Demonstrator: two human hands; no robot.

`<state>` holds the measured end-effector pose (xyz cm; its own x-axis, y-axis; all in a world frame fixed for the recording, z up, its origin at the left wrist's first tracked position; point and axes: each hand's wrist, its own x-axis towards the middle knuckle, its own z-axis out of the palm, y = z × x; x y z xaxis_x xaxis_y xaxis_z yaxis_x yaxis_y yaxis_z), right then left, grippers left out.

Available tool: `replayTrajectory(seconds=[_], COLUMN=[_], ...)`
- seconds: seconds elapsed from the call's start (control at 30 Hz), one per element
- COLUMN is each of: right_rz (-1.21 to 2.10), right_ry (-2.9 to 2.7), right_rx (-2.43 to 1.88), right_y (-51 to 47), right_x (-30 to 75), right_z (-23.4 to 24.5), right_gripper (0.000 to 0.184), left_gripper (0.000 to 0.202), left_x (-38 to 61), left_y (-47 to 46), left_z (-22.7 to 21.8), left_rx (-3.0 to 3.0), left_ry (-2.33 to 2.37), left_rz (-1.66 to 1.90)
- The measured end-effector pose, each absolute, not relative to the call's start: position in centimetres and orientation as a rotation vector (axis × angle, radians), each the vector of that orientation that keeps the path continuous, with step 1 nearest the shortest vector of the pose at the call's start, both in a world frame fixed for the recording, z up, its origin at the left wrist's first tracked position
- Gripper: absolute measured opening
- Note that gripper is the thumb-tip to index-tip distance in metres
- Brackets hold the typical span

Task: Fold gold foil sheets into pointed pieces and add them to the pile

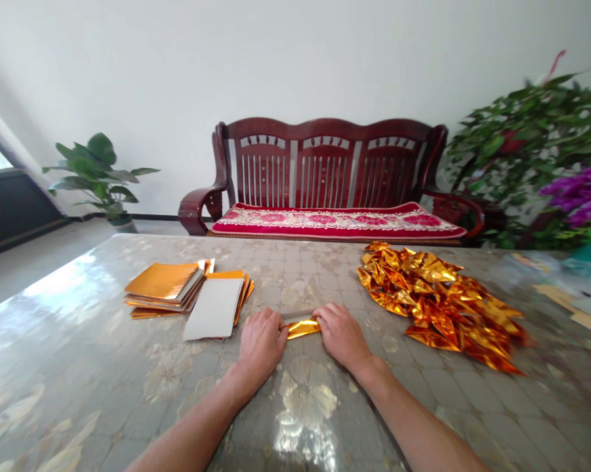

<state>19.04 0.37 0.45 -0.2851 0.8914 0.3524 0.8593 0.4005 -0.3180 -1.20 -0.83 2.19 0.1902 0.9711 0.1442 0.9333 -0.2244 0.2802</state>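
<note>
A small sheet of gold foil paper (302, 326) lies partly folded on the glossy table (103, 367), straight in front of me. My left hand (262, 341) presses on its left end with curled fingers. My right hand (341, 333) pinches its right end, knuckles up. Only a narrow gold strip and a grey folded edge show between the two hands.
Stacks of flat gold sheets (164, 288) and a white-backed stack (216, 307) lie at left. A heap of folded gold foil pieces (437, 301) spreads at right. Beyond the table stand a red wooden bench (325, 190), a potted plant (98, 174) and flowering plants (546, 144).
</note>
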Motion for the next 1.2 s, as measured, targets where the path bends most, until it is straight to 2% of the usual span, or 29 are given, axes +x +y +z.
replayTrajectory(seconds=[0.47, 0.67, 0.77, 0.97, 1.2], right_rz=[0.147, 0.119, 0.087, 0.051, -0.127], right_ry=[-2.082, -2.042, -2.031, -2.053, -2.207], right_rx=[-1.536, -1.564, -1.581, -1.606, -1.513], right_y=[0.6, 0.7, 0.6, 0.7, -0.5], right_x=[19.1, 19.2, 19.2, 19.2, 18.8], right_z=[0.3, 0.2, 0.1, 0.1, 0.4], right_gripper=[0.011, 0.009, 0.008, 0.008, 0.015], left_gripper=[0.006, 0.015, 0.019, 0.022, 0.033], left_x=[-1.1, -0.4, -0.1, 0.0, 0.2], left_y=[-0.8, -1.5, -1.7, -1.5, -2.0], left_z=[2.0, 2.5, 2.4, 2.3, 1.4], left_rx=[2.296, 2.429, 2.617, 2.801, 2.795], left_ry=[1.887, 1.935, 1.795, 1.225, 1.276], left_rz=[0.417, 0.494, 0.494, 0.333, 0.355])
